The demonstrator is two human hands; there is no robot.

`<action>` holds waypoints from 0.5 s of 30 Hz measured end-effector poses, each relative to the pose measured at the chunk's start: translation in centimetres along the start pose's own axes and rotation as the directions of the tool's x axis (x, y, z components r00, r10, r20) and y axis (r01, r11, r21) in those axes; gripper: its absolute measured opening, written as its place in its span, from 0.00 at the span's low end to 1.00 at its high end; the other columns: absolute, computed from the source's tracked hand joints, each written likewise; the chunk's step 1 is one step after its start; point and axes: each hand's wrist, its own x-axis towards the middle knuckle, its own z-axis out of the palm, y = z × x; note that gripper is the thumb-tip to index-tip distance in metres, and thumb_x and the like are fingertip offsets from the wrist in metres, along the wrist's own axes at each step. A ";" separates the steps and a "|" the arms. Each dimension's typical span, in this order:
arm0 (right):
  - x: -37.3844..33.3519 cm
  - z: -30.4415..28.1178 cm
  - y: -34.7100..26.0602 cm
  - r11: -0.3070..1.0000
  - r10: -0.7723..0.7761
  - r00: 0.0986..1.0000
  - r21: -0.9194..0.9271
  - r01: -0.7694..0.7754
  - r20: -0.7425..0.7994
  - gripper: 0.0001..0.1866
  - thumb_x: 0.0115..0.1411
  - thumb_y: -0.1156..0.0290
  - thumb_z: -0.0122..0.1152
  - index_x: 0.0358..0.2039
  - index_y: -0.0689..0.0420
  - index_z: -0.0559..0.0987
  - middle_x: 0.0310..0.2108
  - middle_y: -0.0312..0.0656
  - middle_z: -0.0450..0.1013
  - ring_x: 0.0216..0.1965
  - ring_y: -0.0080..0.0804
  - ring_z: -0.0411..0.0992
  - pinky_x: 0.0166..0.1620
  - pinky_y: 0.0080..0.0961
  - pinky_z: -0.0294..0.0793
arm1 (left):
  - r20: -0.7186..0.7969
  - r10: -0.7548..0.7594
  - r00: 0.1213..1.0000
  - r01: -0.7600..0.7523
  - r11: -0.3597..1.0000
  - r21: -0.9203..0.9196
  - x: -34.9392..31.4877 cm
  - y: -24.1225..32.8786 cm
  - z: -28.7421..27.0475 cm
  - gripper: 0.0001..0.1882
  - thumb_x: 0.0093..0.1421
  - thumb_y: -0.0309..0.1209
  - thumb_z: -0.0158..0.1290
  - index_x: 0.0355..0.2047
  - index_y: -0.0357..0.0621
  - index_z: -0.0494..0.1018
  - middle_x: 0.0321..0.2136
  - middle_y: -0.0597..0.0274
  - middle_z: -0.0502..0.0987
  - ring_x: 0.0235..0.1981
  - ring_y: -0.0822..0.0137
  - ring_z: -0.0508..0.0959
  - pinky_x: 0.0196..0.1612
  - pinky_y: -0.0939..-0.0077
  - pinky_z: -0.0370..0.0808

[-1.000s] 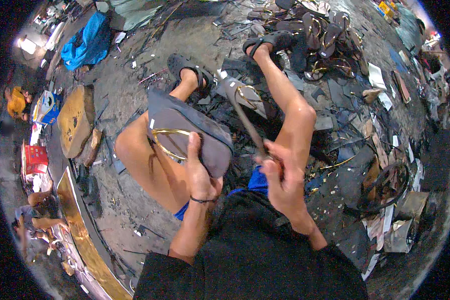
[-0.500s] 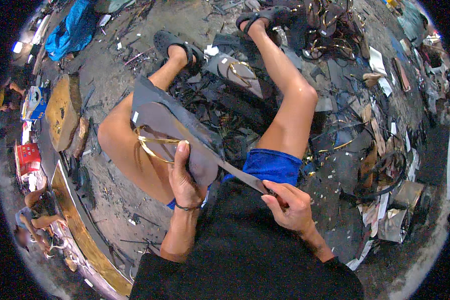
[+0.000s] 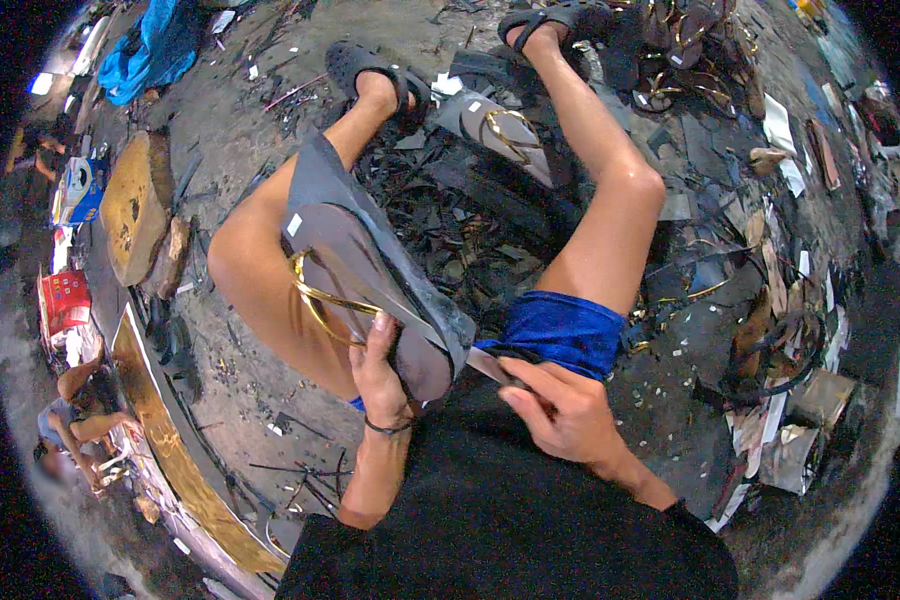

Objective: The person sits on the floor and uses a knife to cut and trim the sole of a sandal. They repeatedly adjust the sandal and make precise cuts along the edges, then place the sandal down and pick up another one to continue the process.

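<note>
My left hand [image 3: 378,378] grips a flip-flop [image 3: 332,232] with a gold strap, thumb on top by the strap. Its brown-grey footbed is joined to a larger dark grey sole sheet [image 3: 338,178], whose uneven margin sticks out past it. The flip-flop tilts over my left thigh. In my right hand [image 3: 567,408] is a knife, fingers closed round its handle end; a short piece of its blade [image 3: 490,366] shows beside the heel end of the sheet. Where the blade's tip lies, I cannot tell.
Between my feet a second gold-strapped flip-flop [image 3: 505,135] lies on dark scraps [image 3: 460,220]. More sandals [image 3: 690,50] are heaped at the far right. To the left are a wooden block [image 3: 135,210], a long board [image 3: 175,440] and another person [image 3: 75,435].
My right hand and the knife have moved left, closer to the heel end of the flip-flop, and less blade shows. The whole view has shifted slightly. My left hand keeps its grip.
</note>
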 end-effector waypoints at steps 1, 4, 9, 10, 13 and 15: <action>-0.3 0.0 0.4 1.000 -0.005 1.000 0.010 0.005 -0.006 0.16 0.61 0.62 0.65 0.47 0.55 0.81 0.27 0.45 0.77 0.23 0.37 0.77 0.28 0.31 0.77 | 0.002 0.016 1.000 -0.016 1.000 -0.004 0.1 -0.1 -0.3 0.18 0.63 0.33 0.57 0.49 0.35 0.72 0.40 0.59 0.79 0.41 0.66 0.79 0.48 0.68 0.76; 0.4 0.0 0.4 0.997 0.077 0.997 0.014 -0.077 0.027 0.16 0.60 0.63 0.65 0.47 0.55 0.81 0.27 0.45 0.77 0.23 0.38 0.77 0.27 0.31 0.77 | -0.021 -0.022 1.000 0.023 1.000 0.018 -0.3 0.5 0.8 0.19 0.61 0.35 0.58 0.48 0.36 0.72 0.40 0.59 0.78 0.41 0.66 0.79 0.46 0.67 0.77; 3.2 2.9 1.5 0.999 -0.005 0.999 0.047 0.007 -0.037 0.17 0.60 0.66 0.64 0.49 0.56 0.79 0.30 0.47 0.77 0.26 0.43 0.77 0.30 0.34 0.78 | -0.013 -0.065 0.998 0.066 0.996 0.057 -0.4 1.2 1.0 0.23 0.59 0.37 0.59 0.49 0.35 0.71 0.41 0.56 0.78 0.40 0.63 0.79 0.46 0.67 0.77; 3.9 3.6 1.8 0.999 -0.026 0.998 0.043 0.029 -0.052 0.17 0.60 0.67 0.63 0.49 0.56 0.79 0.31 0.48 0.77 0.28 0.44 0.78 0.31 0.35 0.78 | 0.010 -0.062 0.998 0.061 0.996 0.060 -0.5 1.2 1.0 0.23 0.59 0.38 0.59 0.49 0.34 0.71 0.41 0.56 0.77 0.40 0.62 0.79 0.46 0.66 0.77; 6.4 5.1 3.2 0.996 -0.080 0.996 0.029 0.081 -0.033 0.19 0.58 0.71 0.60 0.51 0.53 0.79 0.36 0.52 0.77 0.35 0.50 0.78 0.38 0.39 0.79 | 0.027 -0.056 0.998 0.054 0.997 0.054 -0.9 1.4 1.9 0.24 0.59 0.39 0.58 0.49 0.34 0.71 0.41 0.56 0.77 0.39 0.62 0.79 0.45 0.66 0.78; 8.5 6.6 4.2 0.977 -0.207 0.976 0.033 0.209 -0.075 0.20 0.57 0.70 0.60 0.52 0.51 0.78 0.38 0.52 0.77 0.37 0.51 0.78 0.39 0.40 0.79 | 0.031 -0.044 0.999 0.043 0.998 0.043 -1.2 1.6 2.3 0.23 0.59 0.40 0.57 0.48 0.34 0.72 0.40 0.56 0.78 0.38 0.62 0.79 0.44 0.67 0.78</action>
